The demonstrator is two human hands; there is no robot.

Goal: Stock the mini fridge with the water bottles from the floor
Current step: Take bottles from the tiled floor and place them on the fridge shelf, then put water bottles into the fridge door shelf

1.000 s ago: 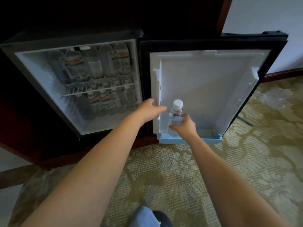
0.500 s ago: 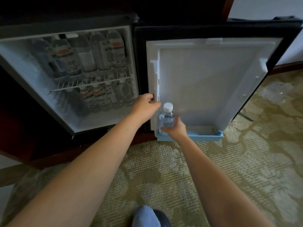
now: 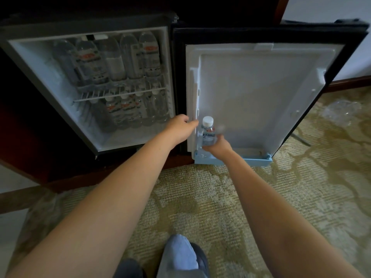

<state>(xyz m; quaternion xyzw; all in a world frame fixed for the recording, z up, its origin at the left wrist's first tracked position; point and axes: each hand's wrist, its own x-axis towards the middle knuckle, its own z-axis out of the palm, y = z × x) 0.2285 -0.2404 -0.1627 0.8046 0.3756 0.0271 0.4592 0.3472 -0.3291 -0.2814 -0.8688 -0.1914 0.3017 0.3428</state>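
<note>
Still, right hand (image 3: 217, 146) grips bottle (image 3: 208, 133) nr door shelf (image 3: 257, 158).

The wire shelf (image 3: 120, 96) is carrying water bottles (image 3: 130, 57); more are standing on the fridge floor (image 3: 130, 138) below. Clear wrap (image 3: 339, 111) is lying on the carpet (image 3: 200, 197), far right.

The mini fridge (image 3: 36, 61) stands open, its door (image 3: 261, 93) swung right. Clear labelled bottles (image 3: 130, 57) crowd above and below its wire rack (image 3: 120, 95). A white-capped water bottle (image 3: 208, 131) is upright at the blue door shelf's (image 3: 255, 159) left end.
</note>
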